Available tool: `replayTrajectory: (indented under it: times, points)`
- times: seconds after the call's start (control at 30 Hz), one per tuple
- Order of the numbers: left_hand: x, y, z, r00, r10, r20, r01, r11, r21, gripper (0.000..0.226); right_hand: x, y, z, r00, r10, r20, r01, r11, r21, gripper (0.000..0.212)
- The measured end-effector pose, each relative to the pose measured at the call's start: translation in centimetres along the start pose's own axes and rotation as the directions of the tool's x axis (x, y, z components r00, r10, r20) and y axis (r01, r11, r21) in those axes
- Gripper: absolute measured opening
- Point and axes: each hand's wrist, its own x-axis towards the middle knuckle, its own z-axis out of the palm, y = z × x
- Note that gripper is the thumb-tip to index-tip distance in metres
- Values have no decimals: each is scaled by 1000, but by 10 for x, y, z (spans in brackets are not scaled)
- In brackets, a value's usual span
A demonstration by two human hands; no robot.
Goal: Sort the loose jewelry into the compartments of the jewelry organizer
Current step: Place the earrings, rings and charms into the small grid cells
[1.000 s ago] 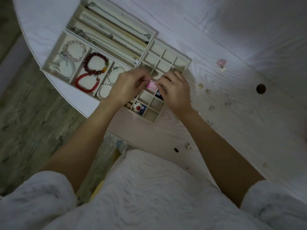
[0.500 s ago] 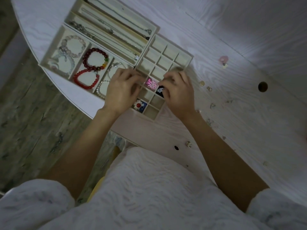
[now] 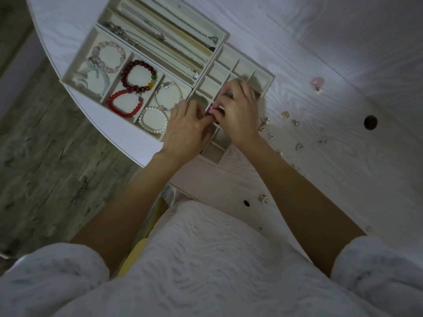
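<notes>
A cream jewelry organizer lies at the table's left edge, with bracelets in its wide sections and necklaces in its long slots. Both hands hover over its grid of small compartments. A small pink ornament shows between the fingertips. My right hand pinches it from the right with curled fingers. My left hand meets it from the left, fingers also curled on it. The hands hide the compartments beneath them.
Several loose small pieces lie scattered on the white table right of the organizer. A pink piece sits further back and a ring near the front edge. The tabletop has a round hole.
Half a second ago the pink ornament lay in a compartment with my hands apart on either side. Both hands have closed in on it again.
</notes>
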Motion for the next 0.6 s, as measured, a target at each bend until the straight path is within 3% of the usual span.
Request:
replayTrajectory:
  times: [0.23, 0.6]
  points:
    - [2, -6, -2, 999, -16, 39, 15, 999, 33, 37, 3, 3, 1, 999, 24, -26, -22, 996, 82, 9]
    - [2, -10, -5, 997, 28, 69, -35, 994, 104, 36, 3, 2, 5, 994, 100, 44, -105, 984, 145, 19]
